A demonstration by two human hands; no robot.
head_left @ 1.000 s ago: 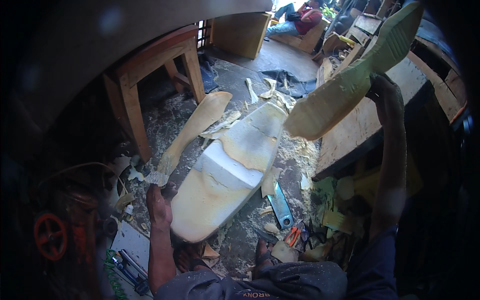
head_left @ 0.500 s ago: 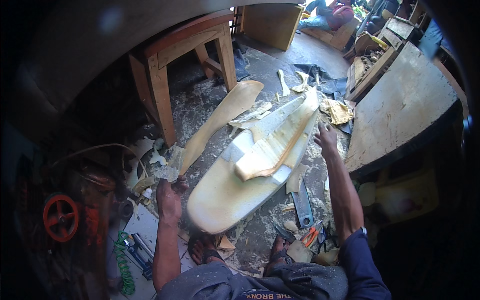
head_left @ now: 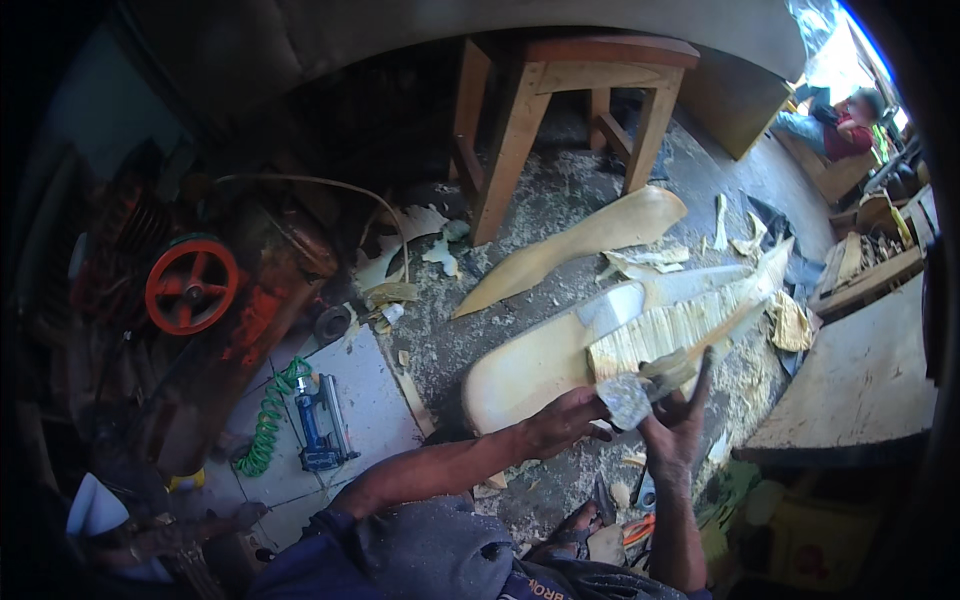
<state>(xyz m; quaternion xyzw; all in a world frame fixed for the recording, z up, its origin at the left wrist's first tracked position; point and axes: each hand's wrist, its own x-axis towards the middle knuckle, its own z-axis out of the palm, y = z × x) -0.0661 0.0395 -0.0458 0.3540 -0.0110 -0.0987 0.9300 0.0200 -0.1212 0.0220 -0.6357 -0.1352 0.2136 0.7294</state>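
Note:
My left hand [head_left: 565, 422] reaches across to the right, its fingers closed at the edge of a rough grey-white foam scrap [head_left: 626, 402]. My right hand [head_left: 676, 428] is on the scrap's other side, thumb and fingers around its brownish end, one finger pointing up. Both hands are over the near side of a long, pale foam seat pad [head_left: 510, 385] with a rounded end. A ridged yellowish foam piece [head_left: 640, 345] lies along the top of the pad, partly hidden by the scrap and my fingers.
Beyond the pad lie a curved tan panel [head_left: 580, 245] and a wooden stool [head_left: 520, 130]. A blue air tool [head_left: 320, 425] with a green coiled hose [head_left: 262, 430] rests at left, near a red handwheel [head_left: 192, 287]. Orange-handled pliers [head_left: 638, 530] lie nearby. Another person [head_left: 845, 130] sits far right.
My left hand has brought the grey-white scrap from the left side over to the pad. My right hand has drawn back toward me and met it. The view has turned left.

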